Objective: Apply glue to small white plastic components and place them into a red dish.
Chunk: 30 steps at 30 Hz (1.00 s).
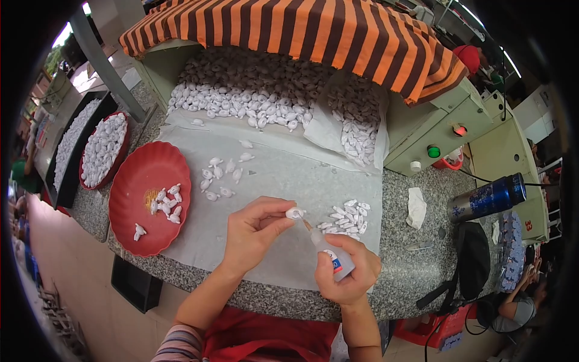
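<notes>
Between thumb and forefinger, my left hand (pixel 256 232) pinches a small white figure piece (pixel 294 213). My right hand (pixel 353 271) is wrapped round a translucent squeeze bottle (pixel 335 256) with a label. Its thin nozzle (pixel 307 224) points up and left, its tip at or very close to the white piece. Just beyond the bottle lies a pile of small flat white parts (pixel 347 218). Several white figure pieces (pixel 220 175) are scattered on the white paper sheet (pixel 265 175). To the left, a red scalloped dish (pixel 129 208) holds several more.
A pale green box (pixel 416 130) draped with striped cloth (pixel 289 30) stands at the back, heaped with white pieces. A full red bowl (pixel 104 151) and black tray (pixel 73 142) are at left. At right are a blue tumbler (pixel 488 198), crumpled tissue (pixel 416 208) and black bag (pixel 472 259).
</notes>
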Motion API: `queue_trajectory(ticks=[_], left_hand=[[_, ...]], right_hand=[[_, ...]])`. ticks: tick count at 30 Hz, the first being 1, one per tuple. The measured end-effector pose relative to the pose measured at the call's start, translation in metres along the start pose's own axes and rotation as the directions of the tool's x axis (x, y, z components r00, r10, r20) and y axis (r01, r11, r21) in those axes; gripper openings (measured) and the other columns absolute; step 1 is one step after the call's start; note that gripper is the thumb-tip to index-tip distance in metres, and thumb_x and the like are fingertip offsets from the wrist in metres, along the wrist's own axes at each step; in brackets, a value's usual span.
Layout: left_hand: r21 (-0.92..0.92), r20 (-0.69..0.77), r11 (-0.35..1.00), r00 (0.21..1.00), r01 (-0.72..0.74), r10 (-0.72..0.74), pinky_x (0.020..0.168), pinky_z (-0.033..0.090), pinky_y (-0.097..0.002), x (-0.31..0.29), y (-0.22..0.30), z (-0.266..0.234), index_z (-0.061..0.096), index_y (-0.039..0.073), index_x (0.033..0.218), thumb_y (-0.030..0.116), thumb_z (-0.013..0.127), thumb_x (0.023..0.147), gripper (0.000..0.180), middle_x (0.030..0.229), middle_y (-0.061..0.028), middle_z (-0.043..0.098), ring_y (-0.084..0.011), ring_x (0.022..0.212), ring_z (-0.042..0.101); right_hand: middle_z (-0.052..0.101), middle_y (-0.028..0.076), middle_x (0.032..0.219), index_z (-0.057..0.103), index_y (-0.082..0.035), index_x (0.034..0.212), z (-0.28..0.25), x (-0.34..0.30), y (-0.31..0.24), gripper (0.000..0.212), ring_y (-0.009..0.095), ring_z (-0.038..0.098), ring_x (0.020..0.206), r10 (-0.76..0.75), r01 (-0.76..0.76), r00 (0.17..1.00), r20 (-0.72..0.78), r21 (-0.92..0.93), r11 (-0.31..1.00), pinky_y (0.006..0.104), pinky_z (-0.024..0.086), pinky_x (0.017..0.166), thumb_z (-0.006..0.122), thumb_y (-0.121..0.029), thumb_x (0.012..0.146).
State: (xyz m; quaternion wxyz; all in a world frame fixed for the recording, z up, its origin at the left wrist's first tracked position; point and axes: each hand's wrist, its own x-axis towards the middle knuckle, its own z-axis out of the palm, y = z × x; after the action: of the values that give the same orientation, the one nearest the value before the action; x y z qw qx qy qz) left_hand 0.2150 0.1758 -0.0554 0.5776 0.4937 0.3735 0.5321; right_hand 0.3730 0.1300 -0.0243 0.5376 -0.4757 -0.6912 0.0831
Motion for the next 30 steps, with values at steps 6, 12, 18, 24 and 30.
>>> queue_trajectory(ticks=[6,12,18,24,30], left_hand=[[0.002,-0.004,1.0,1.0,0.005,-0.005,0.076,0.049,-0.0232,-0.001,-0.002,0.0,0.059,-0.004,0.098,-0.009,0.058,0.075,0.023,0.099,-0.0102,0.056,-0.015,0.088,0.058],[0.005,-0.024,1.0,1.0,-0.006,0.007,0.076,0.05,-0.0261,-0.002,-0.001,-0.001,0.059,-0.006,0.097,-0.01,0.058,0.074,0.023,0.098,-0.0118,0.057,-0.0176,0.086,0.06],[0.011,-0.007,1.0,1.0,-0.003,0.003,0.076,0.05,-0.0257,0.001,-0.002,0.0,0.059,-0.006,0.096,-0.011,0.058,0.073,0.023,0.097,-0.0119,0.057,-0.0174,0.086,0.059],[0.145,-0.047,0.988,0.998,0.05,-0.043,0.073,0.047,-0.0232,0.006,-0.001,0.014,0.06,-0.005,0.091,-0.01,0.057,0.071,0.021,0.091,-0.0093,0.059,-0.0149,0.082,0.059],[0.457,-0.077,0.887,0.997,0.063,-0.031,0.085,0.04,-0.0318,0.001,0.005,0.01,0.056,-0.008,0.104,0.016,0.054,0.082,0.032,0.1,-0.0194,0.059,-0.0247,0.093,0.053]], right_hand=[[0.061,0.01,0.066,0.06,0.0,0.081,0.001,-0.002,0.001,0.021,0.018,0.059,0.051,-0.011,0.011,1.0,-0.023,-0.006,1.0,0.0243,0.045,0.048,0.061,-0.007,0.061],[0.06,0.011,0.065,0.06,0.001,0.08,0.006,-0.002,0.002,0.021,0.019,0.059,0.051,-0.012,0.014,0.999,-0.046,0.022,1.0,0.0244,0.045,0.048,0.061,-0.008,0.061],[0.061,0.012,0.067,0.06,0.001,0.081,0.006,-0.001,0.002,0.021,0.021,0.06,0.053,-0.013,0.013,0.999,-0.051,0.001,1.0,0.0263,0.047,0.049,0.062,-0.007,0.061],[0.063,0.01,0.076,0.059,-0.002,0.087,-0.005,-0.005,0.013,0.022,0.022,0.061,0.059,0.055,-0.046,0.992,-0.111,0.082,0.996,0.0283,0.049,0.052,0.066,-0.007,0.066],[0.061,0.008,0.075,0.057,-0.005,0.093,0.007,-0.01,0.029,0.021,0.015,0.056,0.056,0.199,-0.159,0.971,-0.13,0.264,0.951,0.026,0.045,0.052,0.061,-0.012,0.074]])
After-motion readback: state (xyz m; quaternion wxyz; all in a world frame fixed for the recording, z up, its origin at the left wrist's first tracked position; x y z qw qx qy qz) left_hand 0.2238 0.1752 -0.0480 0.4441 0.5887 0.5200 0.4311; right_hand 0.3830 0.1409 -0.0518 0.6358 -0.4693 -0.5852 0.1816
